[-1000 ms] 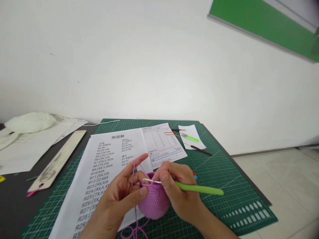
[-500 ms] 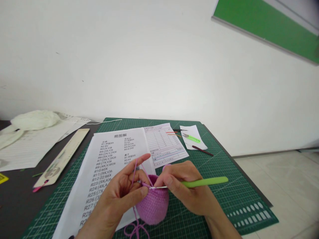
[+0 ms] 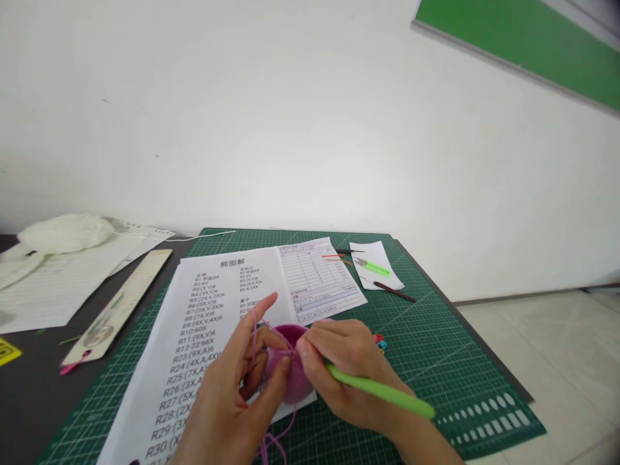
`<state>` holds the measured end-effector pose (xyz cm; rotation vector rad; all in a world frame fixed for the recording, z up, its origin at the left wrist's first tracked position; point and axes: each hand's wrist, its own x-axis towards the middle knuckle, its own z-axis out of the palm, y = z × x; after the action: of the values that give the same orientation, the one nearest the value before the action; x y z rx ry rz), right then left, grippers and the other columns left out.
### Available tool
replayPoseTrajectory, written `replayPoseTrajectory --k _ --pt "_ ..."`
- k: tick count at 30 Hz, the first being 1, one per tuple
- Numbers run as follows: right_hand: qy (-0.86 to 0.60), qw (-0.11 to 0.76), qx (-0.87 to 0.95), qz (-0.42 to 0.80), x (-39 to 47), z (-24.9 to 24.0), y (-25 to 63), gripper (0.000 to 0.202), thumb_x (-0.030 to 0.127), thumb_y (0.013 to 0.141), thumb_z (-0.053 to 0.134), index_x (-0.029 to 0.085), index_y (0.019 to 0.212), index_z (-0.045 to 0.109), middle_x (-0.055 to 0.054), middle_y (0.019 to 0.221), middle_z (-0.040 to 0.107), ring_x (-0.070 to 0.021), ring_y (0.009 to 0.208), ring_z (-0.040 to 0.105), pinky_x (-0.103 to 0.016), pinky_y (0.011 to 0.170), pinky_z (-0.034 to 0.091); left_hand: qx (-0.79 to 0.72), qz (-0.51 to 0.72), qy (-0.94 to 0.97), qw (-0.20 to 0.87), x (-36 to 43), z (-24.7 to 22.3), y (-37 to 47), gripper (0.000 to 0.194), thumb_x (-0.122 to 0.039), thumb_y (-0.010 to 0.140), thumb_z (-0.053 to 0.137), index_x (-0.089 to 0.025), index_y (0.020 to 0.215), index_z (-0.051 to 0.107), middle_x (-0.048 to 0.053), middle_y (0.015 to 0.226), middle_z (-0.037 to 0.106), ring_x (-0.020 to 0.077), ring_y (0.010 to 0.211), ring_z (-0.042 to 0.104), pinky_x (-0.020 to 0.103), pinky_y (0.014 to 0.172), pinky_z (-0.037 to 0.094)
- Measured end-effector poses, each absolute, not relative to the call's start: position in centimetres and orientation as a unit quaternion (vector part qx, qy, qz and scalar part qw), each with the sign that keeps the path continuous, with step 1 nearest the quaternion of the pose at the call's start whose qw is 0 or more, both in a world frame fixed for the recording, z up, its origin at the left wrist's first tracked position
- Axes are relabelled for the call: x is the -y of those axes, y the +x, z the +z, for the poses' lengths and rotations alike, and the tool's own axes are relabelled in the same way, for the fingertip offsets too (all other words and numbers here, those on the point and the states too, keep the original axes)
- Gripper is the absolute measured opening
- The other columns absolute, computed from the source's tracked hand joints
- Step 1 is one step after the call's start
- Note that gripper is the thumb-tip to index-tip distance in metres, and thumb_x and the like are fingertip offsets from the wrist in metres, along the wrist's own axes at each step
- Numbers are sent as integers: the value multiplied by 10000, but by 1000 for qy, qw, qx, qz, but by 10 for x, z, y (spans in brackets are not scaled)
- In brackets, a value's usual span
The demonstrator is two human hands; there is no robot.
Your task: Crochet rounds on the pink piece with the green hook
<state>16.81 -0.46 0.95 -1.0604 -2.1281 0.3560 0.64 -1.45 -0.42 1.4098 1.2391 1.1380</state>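
Observation:
My left hand [image 3: 242,381] pinches the near rim of a pink crocheted cup-shaped piece [image 3: 295,386], with its index finger raised. Pink yarn [image 3: 255,332] loops over that finger and runs down to the rim; a loose tail hangs below the piece. In my right hand [image 3: 346,374] is a crochet hook with a thick green handle [image 3: 382,390], slanting down to the right. Its tip is at the rim, hidden by my fingers. The opening of the piece faces up, and both hands partly cover it.
A printed pattern sheet [image 3: 194,310] and a form [image 3: 320,278] lie on the green cutting mat [image 3: 426,336]. Green thread snips [image 3: 372,267] rest on white paper at the right; small colourful markers [image 3: 380,342] sit behind my right hand. A ruler [image 3: 121,303] and white yarn [image 3: 68,232] are left.
My right hand has turned, and the hook's handle now points down to the right rather than nearly level. The piece has tilted and risen slightly; the small markers have come into view.

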Motion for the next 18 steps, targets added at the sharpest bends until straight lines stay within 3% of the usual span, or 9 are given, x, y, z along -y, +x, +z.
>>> replayPoseTrajectory --k 6,9,12,18 --pt "-424 475 771 -35 -3 -15 146 317 186 952 385 209 642 447 -3 564 504 -120 503 428 -286 491 318 -505 502 576 401 19 -6 17 665 -225 791 713 -412 1379 465 -53 790 635 114 474 413 211 445 374" --pt "-402 550 727 -83 -7 -25 140 308 218 957 359 224 657 430 -11 538 480 -141 513 441 -296 495 348 -470 527 513 489 16 -2 19 644 -284 807 712 -404 1384 451 -62 767 628 119 539 474 198 521 429" --pt "-364 597 709 -94 -8 -29 137 272 256 966 351 220 715 449 -15 545 492 -151 523 466 -293 495 381 -410 530 422 612 12 6 17 618 -286 791 738 -327 1359 496 -66 703 618 118 603 519 185 608 464" --pt "-326 616 717 -10 -1 -20 138 209 215 954 384 200 788 510 -22 605 594 -140 556 535 -278 546 441 -392 485 294 725 8 17 6 665 -187 710 798 -234 1329 562 -35 736 663 122 676 570 209 705 484"
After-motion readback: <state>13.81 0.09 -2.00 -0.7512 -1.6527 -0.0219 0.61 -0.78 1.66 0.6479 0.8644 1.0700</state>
